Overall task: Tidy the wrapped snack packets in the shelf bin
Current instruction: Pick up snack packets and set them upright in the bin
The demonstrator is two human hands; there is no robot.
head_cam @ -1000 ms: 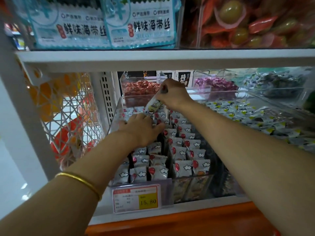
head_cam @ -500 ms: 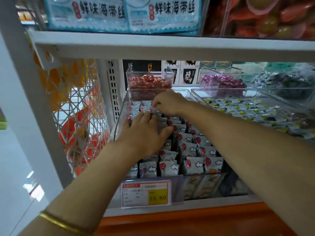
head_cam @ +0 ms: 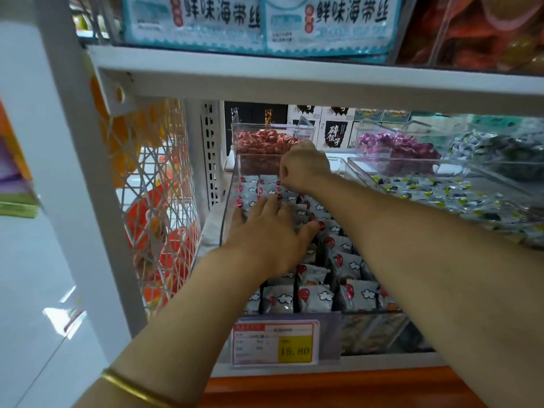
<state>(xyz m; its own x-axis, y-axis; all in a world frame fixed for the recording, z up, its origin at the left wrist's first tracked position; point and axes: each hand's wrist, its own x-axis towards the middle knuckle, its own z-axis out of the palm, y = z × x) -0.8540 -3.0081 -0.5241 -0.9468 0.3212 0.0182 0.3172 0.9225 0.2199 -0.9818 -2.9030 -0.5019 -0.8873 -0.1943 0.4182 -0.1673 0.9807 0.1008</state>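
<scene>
While the clear bin holds upright snack packets, my left hand presses flat on them, fingers straight; my right hand curls over the far row, fingertips hidden, so I cannot tell whether it pinches one.

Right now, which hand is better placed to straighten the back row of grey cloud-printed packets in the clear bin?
Probably the right hand: its curled fingers pinch the back-row grey cloud-printed packets. The left hand lies flat on the middle rows.
</scene>
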